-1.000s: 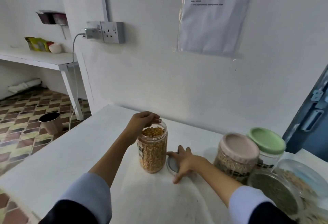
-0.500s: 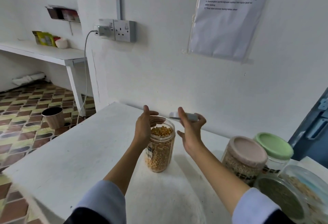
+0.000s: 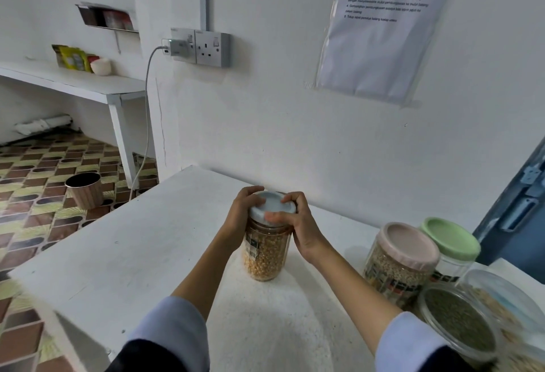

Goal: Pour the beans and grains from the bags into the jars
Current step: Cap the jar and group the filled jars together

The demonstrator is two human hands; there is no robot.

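A clear jar (image 3: 267, 253) filled with yellow grains stands upright on the white table (image 3: 124, 242). A pale blue-grey lid (image 3: 274, 205) sits on its mouth. My left hand (image 3: 243, 214) grips the jar's top from the left, fingers curled round the lid's rim. From the right, my right hand (image 3: 298, 224) holds the lid, thumb and fingers curled on its edge. No bag is in view.
At the right stand a pink-lidded jar (image 3: 404, 256) of grains, a green-lidded jar (image 3: 451, 239), and a lidless jar (image 3: 460, 321) of green beans near the table's front. The wall runs close behind. A small bin (image 3: 84, 189) sits on the tiled floor at left.
My right hand picked the lid up from the table beside the jar, lifted it, and set it on the jar's mouth. My left hand stayed at the jar's top.
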